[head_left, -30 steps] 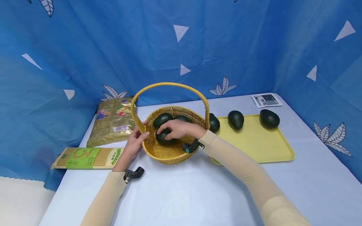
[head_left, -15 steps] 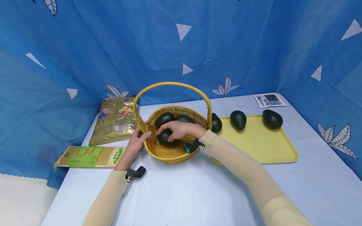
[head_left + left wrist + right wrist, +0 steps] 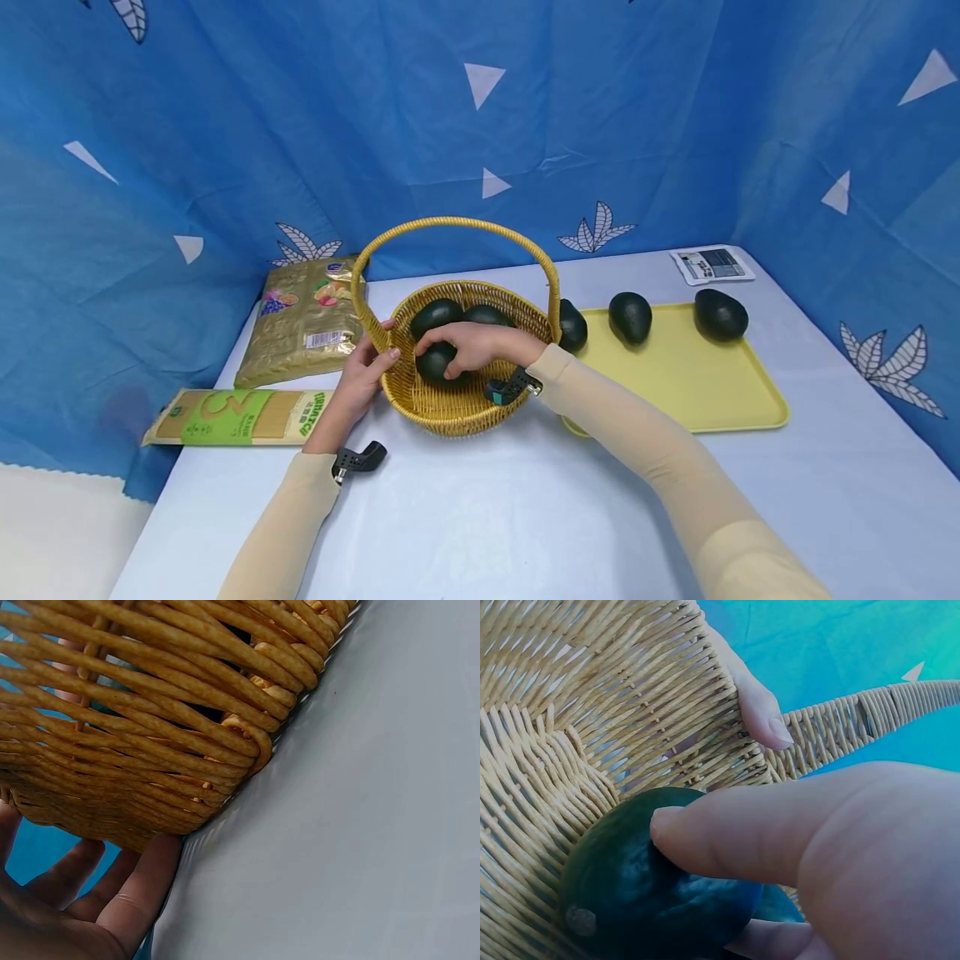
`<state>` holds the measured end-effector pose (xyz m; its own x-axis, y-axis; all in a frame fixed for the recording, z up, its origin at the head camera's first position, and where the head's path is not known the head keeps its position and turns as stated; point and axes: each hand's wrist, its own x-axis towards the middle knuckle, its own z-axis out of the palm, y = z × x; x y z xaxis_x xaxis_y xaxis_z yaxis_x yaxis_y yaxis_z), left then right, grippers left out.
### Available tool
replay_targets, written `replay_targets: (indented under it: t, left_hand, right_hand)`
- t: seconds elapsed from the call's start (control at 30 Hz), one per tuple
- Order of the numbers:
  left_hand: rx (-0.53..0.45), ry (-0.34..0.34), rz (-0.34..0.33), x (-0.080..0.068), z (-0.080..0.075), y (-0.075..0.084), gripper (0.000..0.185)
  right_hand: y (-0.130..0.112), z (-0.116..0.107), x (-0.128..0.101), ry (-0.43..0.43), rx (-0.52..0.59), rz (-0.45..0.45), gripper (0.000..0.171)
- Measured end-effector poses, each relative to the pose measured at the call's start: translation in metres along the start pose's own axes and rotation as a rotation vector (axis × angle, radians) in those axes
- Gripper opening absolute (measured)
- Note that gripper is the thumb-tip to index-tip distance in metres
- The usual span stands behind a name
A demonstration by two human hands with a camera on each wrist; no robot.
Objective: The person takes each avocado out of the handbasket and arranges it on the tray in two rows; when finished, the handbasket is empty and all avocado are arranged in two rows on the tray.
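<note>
A yellow wicker basket [image 3: 431,408] with a tall hooped handle [image 3: 450,222] stands mid-table, several dark green avocados inside it. My left hand [image 3: 361,377] grips the basket's left side near the foot of the handle, thumb over the rim. In the left wrist view its fingers [image 3: 142,889] support the woven wall from outside. Reaching into the basket, my right hand [image 3: 476,344] holds the nearest avocado [image 3: 435,367]. The right wrist view shows the thumb [image 3: 727,829] on top of that avocado [image 3: 652,892], which lies against the weave. Behind it sit two more, an avocado [image 3: 437,314] and a partly hidden avocado [image 3: 487,315].
Right of the basket, a yellow tray [image 3: 686,392] bears an avocado [image 3: 631,318], another avocado [image 3: 720,315] and a third [image 3: 572,327] beside the handle. A white pouch [image 3: 712,265] lies behind. At left are a gold bag [image 3: 300,321] and a noodle pack [image 3: 236,417].
The head view shifts slightly, moving the whole scene a little. Both hands keep their places on the basket and the avocado.
</note>
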<state>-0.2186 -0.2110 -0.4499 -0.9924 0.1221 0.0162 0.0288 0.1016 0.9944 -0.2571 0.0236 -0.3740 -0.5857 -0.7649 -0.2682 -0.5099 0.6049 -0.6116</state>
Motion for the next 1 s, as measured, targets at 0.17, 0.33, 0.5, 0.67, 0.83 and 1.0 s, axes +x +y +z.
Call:
replay_targets:
  t: [0.17,0.33,0.5,0.67,0.83,1.0]
  left_hand:
    - [-0.003,0.013,0.000,-0.002,-0.006,0.002,0.059]
    - [-0.026,0.010,-0.006,0.001,-0.004,0.002,0.059]
    - [-0.020,0.017,-0.015,-0.003,0.005,-0.004,0.059]
    - [-0.015,0.021,-0.026,-0.007,0.007,-0.011,0.059]
    - [-0.007,0.003,-0.001,-0.006,0.002,-0.011,0.058]
    - [0.006,0.005,0.000,-0.005,0.004,-0.011,0.058]
  right_hand:
    - [-0.003,0.001,0.006,0.005,0.000,-0.004,0.056]
    - [-0.002,-0.002,0.004,0.018,-0.002,0.003,0.056]
    - [0.004,0.005,-0.004,0.043,0.011,-0.010,0.054]
    - [0.004,0.009,-0.011,0.045,-0.005,-0.039,0.054]
    - [0.001,0.010,-0.016,0.112,0.012,-0.051,0.052]
    - [0.002,0.003,-0.028,0.127,0.012,-0.040,0.052]
